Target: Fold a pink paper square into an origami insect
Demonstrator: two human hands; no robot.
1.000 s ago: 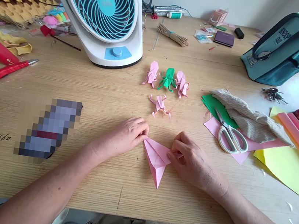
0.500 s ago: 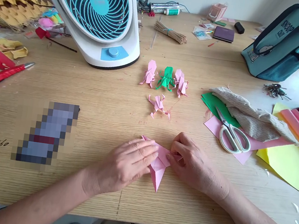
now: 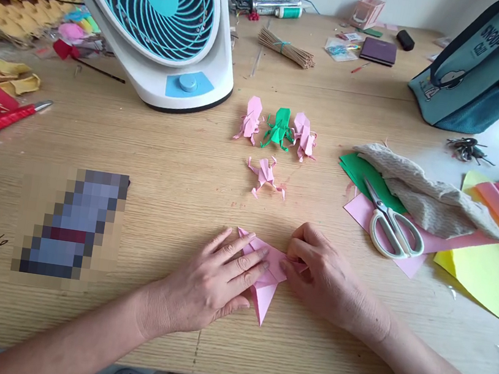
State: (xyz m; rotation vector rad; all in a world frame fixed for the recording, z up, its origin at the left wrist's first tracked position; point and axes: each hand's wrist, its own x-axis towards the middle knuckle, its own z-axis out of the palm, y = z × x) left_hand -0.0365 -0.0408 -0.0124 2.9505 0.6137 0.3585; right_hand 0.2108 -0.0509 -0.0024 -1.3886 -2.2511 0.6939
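Observation:
A pink folded paper (image 3: pixel 263 303) lies on the table in front of me, with pointed flaps toward the upper left, the right and the near side. My left hand (image 3: pixel 212 284) rests flat on its left part, fingers spread. On the other side, my right hand (image 3: pixel 323 278) pinches the right-hand point between thumb and bent fingers. Beyond the hands sits a small pink origami figure (image 3: pixel 264 175) with thin legs. Behind it stand a green origami figure (image 3: pixel 280 128) and two pink ones, one on the left (image 3: pixel 252 118) and one on the right (image 3: pixel 303 134).
White-handled scissors (image 3: pixel 392 229) lie on pink and green sheets beside a crumpled grey cloth (image 3: pixel 434 194). Yellow paper (image 3: pixel 490 289) is at the right. A fan (image 3: pixel 160 26) and a blue bag (image 3: pixel 483 77) stand at the back. A pixelated object (image 3: pixel 72 224) lies left.
My left fingers have spread apart on the pink paper, uncovering more of its upper left point. My right hand keeps its pinch. The whole view has shifted slightly.

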